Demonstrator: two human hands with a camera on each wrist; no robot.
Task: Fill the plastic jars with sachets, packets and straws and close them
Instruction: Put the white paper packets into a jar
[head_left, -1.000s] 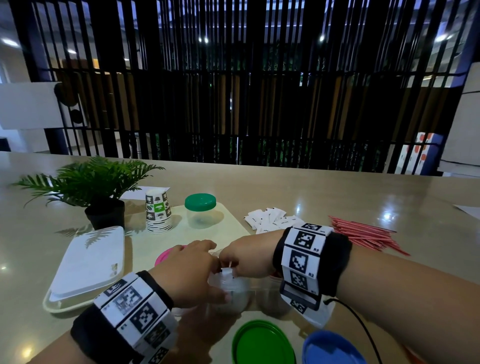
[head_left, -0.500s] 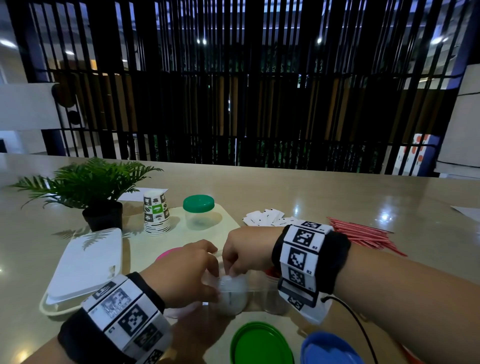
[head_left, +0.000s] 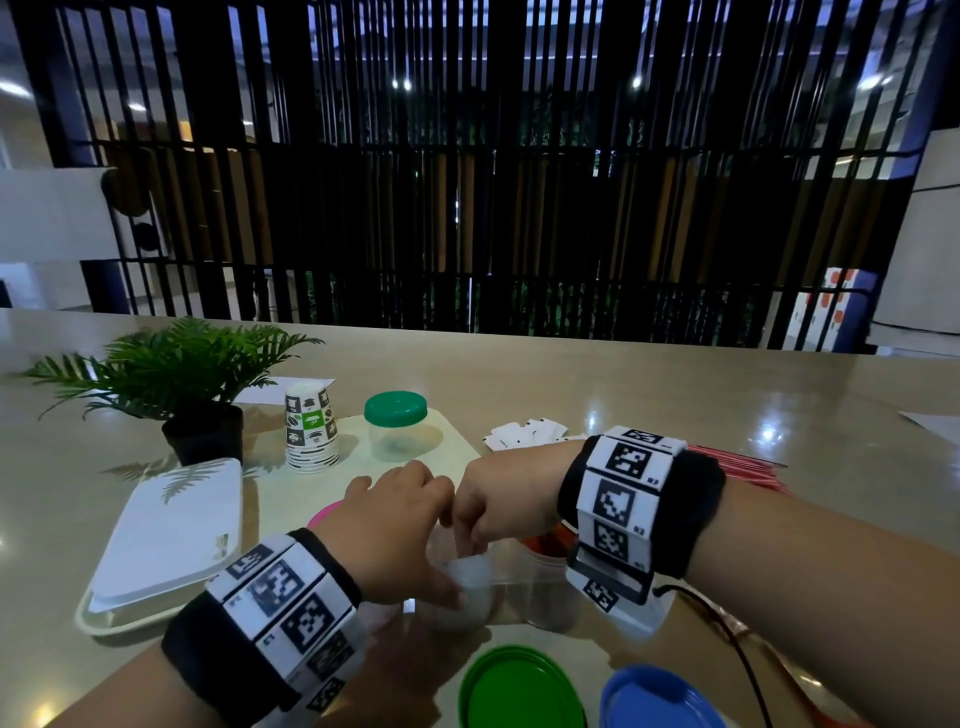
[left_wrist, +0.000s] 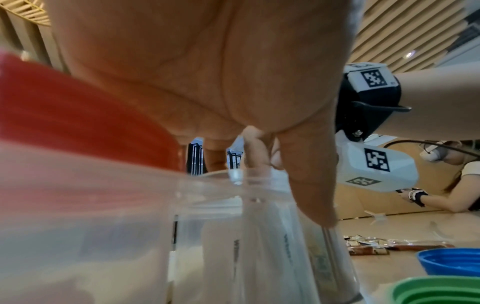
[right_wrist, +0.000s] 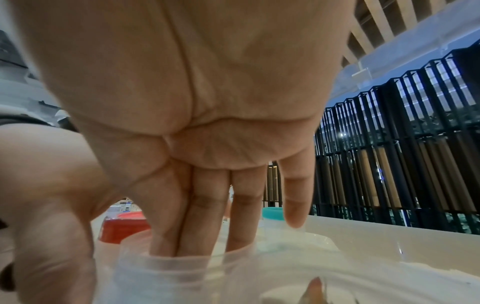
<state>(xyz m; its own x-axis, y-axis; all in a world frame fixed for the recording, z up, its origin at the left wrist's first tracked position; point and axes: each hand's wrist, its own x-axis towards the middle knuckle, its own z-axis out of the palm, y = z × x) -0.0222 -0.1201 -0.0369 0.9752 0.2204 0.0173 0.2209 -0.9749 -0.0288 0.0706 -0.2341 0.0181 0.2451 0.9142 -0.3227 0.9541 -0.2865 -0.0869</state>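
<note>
My left hand (head_left: 400, 535) grips a clear plastic jar (head_left: 467, 590) standing near the table's front edge, thumb (left_wrist: 311, 185) down its wall. White sachets (left_wrist: 259, 257) stand upright inside it. My right hand (head_left: 493, 512) is over the jar mouth; its straight fingers (right_wrist: 197, 226) reach down into the jar (right_wrist: 168, 273) while the thumb stays outside. A second clear jar (head_left: 545, 592) with red contents stands just right of it. A green lid (head_left: 519, 686) and a blue lid (head_left: 660, 699) lie in front. Loose white sachets (head_left: 524, 434) and red straws (head_left: 743, 470) lie farther back.
A green-lidded jar (head_left: 397, 426), a stack of paper cups (head_left: 310, 431), a potted plant (head_left: 197, 405) and a white lidded tray (head_left: 166, 535) fill the left side. A pink lid (head_left: 324, 517) peeks out behind my left hand. Brown packets (left_wrist: 376, 246) lie at right.
My right hand held a white sachet above the jar mouth; now its fingers are down inside the jar and the sachet no longer shows above the rim. The left hand kept its grip.
</note>
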